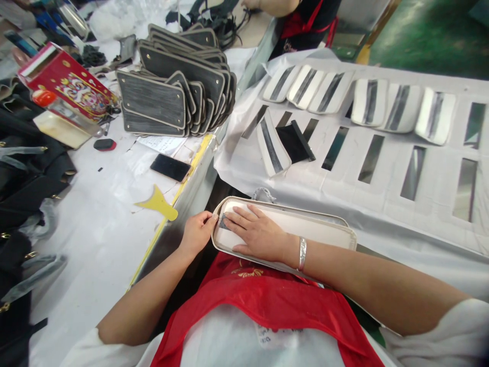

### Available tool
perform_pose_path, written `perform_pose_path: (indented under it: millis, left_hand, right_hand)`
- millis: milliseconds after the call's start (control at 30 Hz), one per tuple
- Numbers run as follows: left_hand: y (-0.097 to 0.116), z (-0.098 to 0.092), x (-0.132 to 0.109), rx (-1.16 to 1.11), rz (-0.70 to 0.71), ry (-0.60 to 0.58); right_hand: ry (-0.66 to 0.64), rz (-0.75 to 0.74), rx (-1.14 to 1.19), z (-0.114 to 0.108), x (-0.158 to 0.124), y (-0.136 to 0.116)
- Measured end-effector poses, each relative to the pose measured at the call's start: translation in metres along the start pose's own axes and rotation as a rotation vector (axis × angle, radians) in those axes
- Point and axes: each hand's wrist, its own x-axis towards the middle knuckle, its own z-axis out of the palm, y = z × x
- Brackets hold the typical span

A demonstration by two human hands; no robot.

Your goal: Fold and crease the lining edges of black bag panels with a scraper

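Note:
A long, pale, round-cornered piece (313,230) with a raised rim, like a shallow tray, lies across my lap against the red apron (275,300). My left hand (197,232) pinches its rim at the left end between thumb and fingers. On its inner face my right hand (255,229) rests flat, fingers spread and pointing left. A small grey patch (223,221) shows beside the right fingertips; the rest of it is hidden under them. Beyond the piece, a white curved panel with a dark stripe (273,145) leans by a black flat piece (296,141).
At right, several white striped panels (369,102) lie on a white-covered table with dark slots (372,158). On the left table are stacked dark panels (153,99), a phone (170,167), a yellow scraper (160,204), a red box (72,84) and black bags (34,183). Another person stands behind.

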Motion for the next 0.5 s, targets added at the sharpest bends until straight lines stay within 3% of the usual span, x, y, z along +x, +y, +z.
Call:
perform_pose_path:
  millis: [133,267,500]
  left_hand:
    - [-0.001,0.003,-0.002,0.064,0.083,0.044]
    - [0.001,0.000,-0.004,0.095,0.174,0.013]
    - [0.000,-0.002,-0.011,-0.148,0.024,-0.011]
  right_hand:
    - [0.007,0.000,0.005,0.000,-0.001,0.000]
    - [0.015,-0.003,0.008,0.001,-0.002,0.000]
    - [0.002,-0.007,-0.002,0.000,-0.003,0.000]
